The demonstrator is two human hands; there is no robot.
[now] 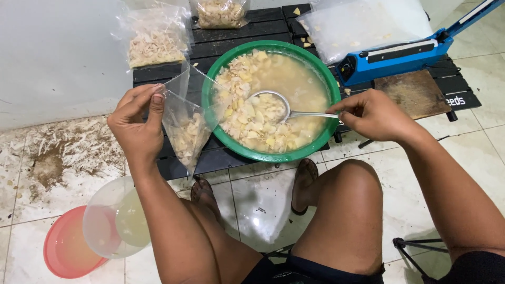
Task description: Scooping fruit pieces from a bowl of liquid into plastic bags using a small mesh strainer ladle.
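Clear plastic bag (185,126), partly filled with pale cut pieces, hangs over the near edge of the low black slatted table (231,31), just left of the green basin (223,138); the left hand (138,120) pinches its rim between thumb and fingertips, pulling the mouth open and tilted toward the basin, seemingly so the pieces can drop in. Across the basin the right hand (374,113) has its fingers closed on the handle of a metal ladle (269,103), whose bowl sits among pieces soaking in cloudy liquid. Behind, two filled clear bags (155,44) (221,13) lie at the table's back; a large, nearly empty clear bag (363,23) lies right of them; a blue heat sealer (392,58) rests beside a wooden board (415,92). On the tiled floor (68,158), a translucent tub (113,218) leans on a red lid (66,250).
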